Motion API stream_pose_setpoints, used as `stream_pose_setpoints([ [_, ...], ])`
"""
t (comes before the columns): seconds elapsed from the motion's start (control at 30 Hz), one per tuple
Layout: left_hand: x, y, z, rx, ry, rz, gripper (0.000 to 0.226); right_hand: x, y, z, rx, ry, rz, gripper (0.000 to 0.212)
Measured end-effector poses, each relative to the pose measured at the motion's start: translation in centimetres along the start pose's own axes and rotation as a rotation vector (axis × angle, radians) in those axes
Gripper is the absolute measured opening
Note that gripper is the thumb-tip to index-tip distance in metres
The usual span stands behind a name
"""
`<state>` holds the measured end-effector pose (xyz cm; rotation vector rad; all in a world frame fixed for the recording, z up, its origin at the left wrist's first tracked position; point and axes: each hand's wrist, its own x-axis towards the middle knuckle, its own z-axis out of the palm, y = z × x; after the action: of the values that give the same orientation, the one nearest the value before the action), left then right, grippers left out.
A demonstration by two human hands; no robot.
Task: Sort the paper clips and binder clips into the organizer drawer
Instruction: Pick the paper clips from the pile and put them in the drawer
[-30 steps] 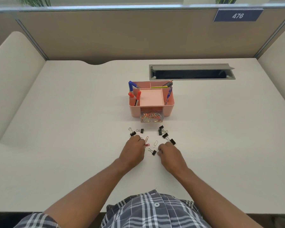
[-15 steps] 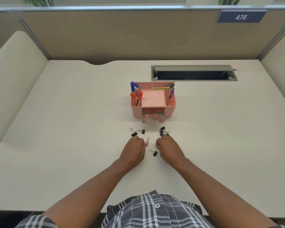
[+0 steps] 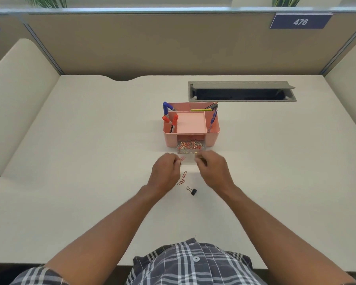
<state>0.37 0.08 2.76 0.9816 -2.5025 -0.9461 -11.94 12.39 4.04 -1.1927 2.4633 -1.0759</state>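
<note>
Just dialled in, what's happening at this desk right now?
A person is clearing loose clips off the desk into the clear drawer pulled out of the pink organizer. Both hands are up at the drawer's front: the left hand pinches a red paper clip, while the right hand is curled, its contents hidden. Two red paper clips and one black binder clip lie between the wrists.

Bright, even light falls from above on my table [image 3: 70, 182], with only soft, faint shadows under my forearms. No harsh glare anywhere. My hands [image 3: 165, 171] look slightly smeared by motion blur. The wide lens bows the partition edges and stretches the corners.
</note>
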Motion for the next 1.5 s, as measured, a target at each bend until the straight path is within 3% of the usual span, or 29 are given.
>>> stream_pose_setpoints([
  [0.1, 2.3, 1.8, -1.3, 0.013, 0.055, 0.075, 0.012, 2.6, -1.6, -1.4, 0.071, 0.083, -0.014, 0.015],
  [0.3, 5.7, 3.6, -2.2, 0.051, 0.011, 0.103, 0.017, 5.7, -2.7, -1.5, -0.028, -0.006, 0.009, 0.026],
  [0.53, 3.4, 1.5, -2.0, -0.07, 0.057, 0.117, 0.011, 1.9, -1.3, -0.8, -0.002, 0.083, -0.146, 0.022],
  [0.6, 1.3, 0.5, -0.8, -0.041, 0.045, 0.097, 0.009, 0.5, -0.3, 0.1, -0.024, 0.014, -0.137, 0.019],
  [0.77, -3.4, -2.0, 2.9, 0.142, -0.136, 0.069, 0.012, -0.9, 1.5, 3.0, -0.257, -0.379, -0.075, 0.028],
  [0.87, -4.3, -2.7, 3.9, 0.224, -0.163, 0.043, 0.018, -1.0, 1.5, 4.2, -0.324, -0.441, -0.113, 0.028],
  [1.3, -4.1, -2.7, 3.6, 0.201, -0.185, 0.009, 0.014, -1.9, 2.1, 4.2, -0.418, -0.438, -0.06, 0.015],
  [1.5, -0.4, -0.1, 0.6, -0.049, 0.014, 0.017, 0.01, 1.1, 0.2, 0.4, -0.07, -0.113, -0.006, 0.011],
])
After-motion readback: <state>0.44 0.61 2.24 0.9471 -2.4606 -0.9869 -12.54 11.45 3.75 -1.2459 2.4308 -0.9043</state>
